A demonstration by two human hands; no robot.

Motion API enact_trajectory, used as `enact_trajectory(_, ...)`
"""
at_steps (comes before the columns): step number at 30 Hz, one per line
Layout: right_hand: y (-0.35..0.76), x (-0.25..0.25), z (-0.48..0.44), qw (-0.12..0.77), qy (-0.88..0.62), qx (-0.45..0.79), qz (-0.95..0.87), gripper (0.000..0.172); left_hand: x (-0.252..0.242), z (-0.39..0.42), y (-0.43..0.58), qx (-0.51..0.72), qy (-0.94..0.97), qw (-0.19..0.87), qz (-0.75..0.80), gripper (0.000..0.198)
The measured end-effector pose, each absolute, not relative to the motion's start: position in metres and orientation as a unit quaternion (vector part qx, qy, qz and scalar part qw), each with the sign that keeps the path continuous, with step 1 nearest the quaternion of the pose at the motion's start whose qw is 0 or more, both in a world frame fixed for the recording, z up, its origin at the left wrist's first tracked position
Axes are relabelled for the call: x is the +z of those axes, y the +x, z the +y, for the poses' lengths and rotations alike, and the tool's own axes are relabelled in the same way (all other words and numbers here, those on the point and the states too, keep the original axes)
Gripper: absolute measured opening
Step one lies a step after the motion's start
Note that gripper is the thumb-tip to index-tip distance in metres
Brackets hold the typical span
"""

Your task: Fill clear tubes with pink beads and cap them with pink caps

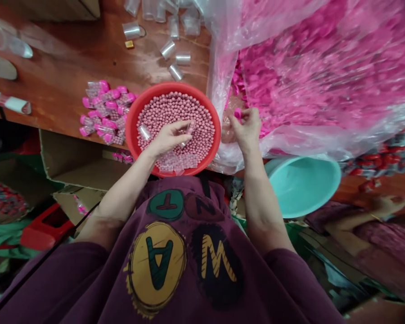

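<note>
My purple shirt (155, 216) is closest; my left hand (168, 137) pinches a clear tube (191, 127) over the red bowl (162, 87) of pink beads (175, 114) at twelve o'clock; my right hand (246, 130) pinches a pink cap (238, 114).

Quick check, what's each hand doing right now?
Left hand: closed, holding a clear plastic vial over the red basin.
Right hand: closed, pinching a pink plastic cap.

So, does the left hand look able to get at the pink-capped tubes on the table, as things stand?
Probably yes. The left hand is over the red basin, and the tubes lie just past its rim, with nothing else between. But it holds a clear tube.
</note>
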State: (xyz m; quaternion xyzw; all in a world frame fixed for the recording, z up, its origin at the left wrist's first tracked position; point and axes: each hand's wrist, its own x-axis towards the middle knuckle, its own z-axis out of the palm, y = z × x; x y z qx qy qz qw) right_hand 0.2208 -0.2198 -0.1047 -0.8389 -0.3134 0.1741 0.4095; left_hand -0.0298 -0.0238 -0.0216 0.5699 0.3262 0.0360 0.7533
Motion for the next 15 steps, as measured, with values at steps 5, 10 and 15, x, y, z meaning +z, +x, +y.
enact_trajectory(5,0.177,-0.058,-0.187,0.524,-0.740,0.265,-0.328,0.066,-0.016,-0.034,-0.032,0.038,0.466,0.843,0.266,0.058)
enact_trajectory(10,0.157,-0.046,-0.185,0.517,-0.745,0.310,-0.286,0.073,-0.028,-0.019,-0.033,0.027,0.678,0.657,0.329,0.030)
enact_trajectory(15,0.133,-0.043,-0.203,0.514,-0.755,0.344,-0.220,0.070,-0.043,0.010,-0.019,-0.096,0.796,0.428,0.417,0.018)
